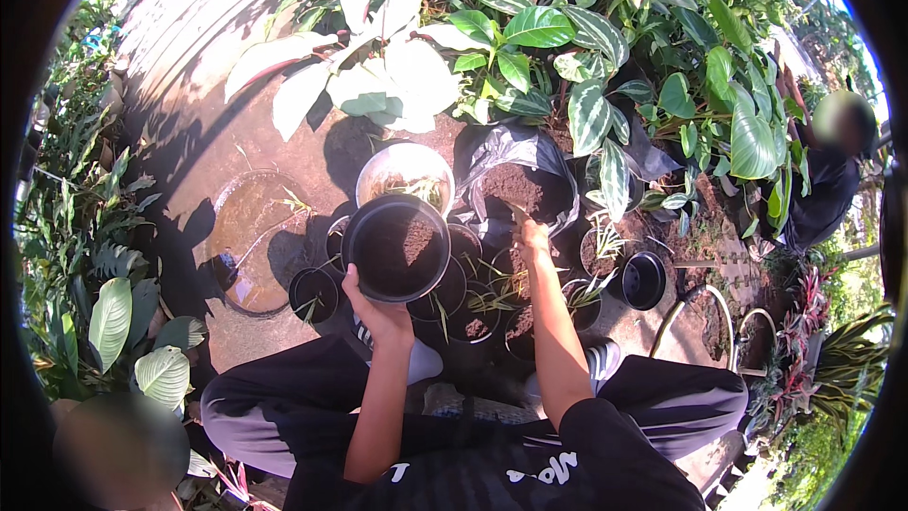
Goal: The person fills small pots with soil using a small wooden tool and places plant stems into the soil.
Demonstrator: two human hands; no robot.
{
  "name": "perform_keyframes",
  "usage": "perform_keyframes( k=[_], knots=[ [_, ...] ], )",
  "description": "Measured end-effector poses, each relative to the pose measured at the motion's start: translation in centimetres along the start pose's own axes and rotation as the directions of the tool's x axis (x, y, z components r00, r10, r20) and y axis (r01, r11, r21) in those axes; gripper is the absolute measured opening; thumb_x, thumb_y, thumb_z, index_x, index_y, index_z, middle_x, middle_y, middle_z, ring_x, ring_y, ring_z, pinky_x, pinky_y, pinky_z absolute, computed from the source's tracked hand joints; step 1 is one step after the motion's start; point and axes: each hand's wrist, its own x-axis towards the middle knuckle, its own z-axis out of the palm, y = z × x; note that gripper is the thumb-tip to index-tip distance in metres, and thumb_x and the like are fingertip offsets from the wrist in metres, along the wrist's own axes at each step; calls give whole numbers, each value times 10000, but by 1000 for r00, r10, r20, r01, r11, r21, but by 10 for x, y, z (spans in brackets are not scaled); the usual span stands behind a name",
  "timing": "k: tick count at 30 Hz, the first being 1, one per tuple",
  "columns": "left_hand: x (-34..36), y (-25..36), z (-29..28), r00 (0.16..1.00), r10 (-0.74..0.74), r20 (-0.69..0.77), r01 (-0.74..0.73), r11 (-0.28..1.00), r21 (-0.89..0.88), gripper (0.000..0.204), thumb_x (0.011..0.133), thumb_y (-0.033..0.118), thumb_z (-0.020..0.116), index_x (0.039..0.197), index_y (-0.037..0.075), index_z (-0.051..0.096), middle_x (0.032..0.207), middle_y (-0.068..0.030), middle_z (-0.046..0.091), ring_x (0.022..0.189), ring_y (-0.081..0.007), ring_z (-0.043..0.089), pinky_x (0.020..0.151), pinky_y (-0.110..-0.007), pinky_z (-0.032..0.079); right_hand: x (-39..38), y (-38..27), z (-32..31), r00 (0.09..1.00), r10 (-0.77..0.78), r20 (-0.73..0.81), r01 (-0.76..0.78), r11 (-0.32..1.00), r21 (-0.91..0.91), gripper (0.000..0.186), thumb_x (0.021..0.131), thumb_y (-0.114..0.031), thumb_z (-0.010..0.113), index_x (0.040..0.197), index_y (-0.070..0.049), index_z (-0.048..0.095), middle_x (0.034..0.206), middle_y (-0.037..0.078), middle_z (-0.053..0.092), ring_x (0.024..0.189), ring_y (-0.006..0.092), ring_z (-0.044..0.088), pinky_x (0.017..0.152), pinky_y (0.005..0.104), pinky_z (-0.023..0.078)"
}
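Pot [376, 260], black and round, held up in left hand [381, 319] over cluster of small dark pots [314, 296], mouth in view, some soil [419, 240] inside. Left thumb laid against pot's near-left rim; other fingers mostly hidden behind wall, so their spread cannot be told. Right hand [532, 233] at loose brown soil [511, 186] in open black plastic bag [518, 147]; finger state and whether anything is pinched cannot be made out. White bucket [376, 166] just beyond pot. Second black pot [644, 281] sits right of cluster. Shallow round tray [244, 220] stands left, apart
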Motion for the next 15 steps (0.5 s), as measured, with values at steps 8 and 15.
perform_keyframes(
  k=[8,15],
  knots=[
    [-5,3,0,1000,-12,16,12,999,-37,557,939,498,496,1317,90,514,1315,-41,572,1219,-193,531,1021,-358,410,-12,-9,-32,986,-165,5,165,986,-38,229,909,-240,648,754,-86,582,543,-27,432,391,64,370,337,235,253],
    [-6,0,5,999,-50,20,51,998,-29,587,919,534,505,1326,111,507,1342,-40,551,1235,-199,528,1028,-373,414,33,-14,-38,930,-223,-291,139,949,-284,351,923,-312,667,749,-26,562,578,58,562,426,152,517,353,309,377]
  ],
)
